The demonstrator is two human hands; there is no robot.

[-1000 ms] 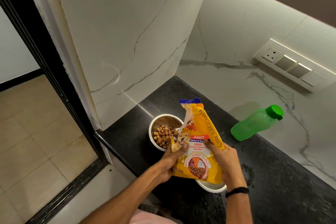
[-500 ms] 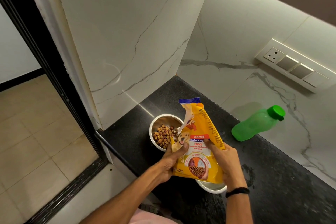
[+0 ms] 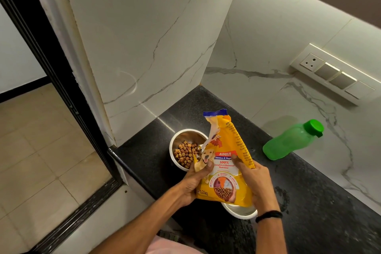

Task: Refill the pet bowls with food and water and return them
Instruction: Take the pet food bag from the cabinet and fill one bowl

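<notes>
A steel bowl [image 3: 186, 148] stands on the black worktop [image 3: 321, 208] near its left edge, close to the back corner where the two marble walls meet; it holds a heap of brown kibble [image 3: 186, 153] on its near side, with bare metal showing behind. A second steel bowl [image 3: 240, 211] sits nearer the front edge; only a crescent of its rim and inner wall shows under the food bag, so what it holds cannot be made out. A green plastic bottle [image 3: 290, 141] with a green cap leans against the right-hand wall by the back edge of the worktop; what is inside cannot be told.

Both hands hold a yellow dog-food bag [image 3: 225, 163] upright between the two bowls. The left hand [image 3: 194, 182] has its grip closed on the bag's lower left side, thumb over the printed dog. The right hand [image 3: 254, 179] clamps the right side, fingers wrapped behind and out of sight. The bag's torn blue top is folded over, hiding the brand name.

Readable print: "ADULT", "Chicken & Vege…" cut off by the thumb, "100% Complete & Balanced Nutrition", "1.2 kg". The side-panel text is too small to read.
</notes>
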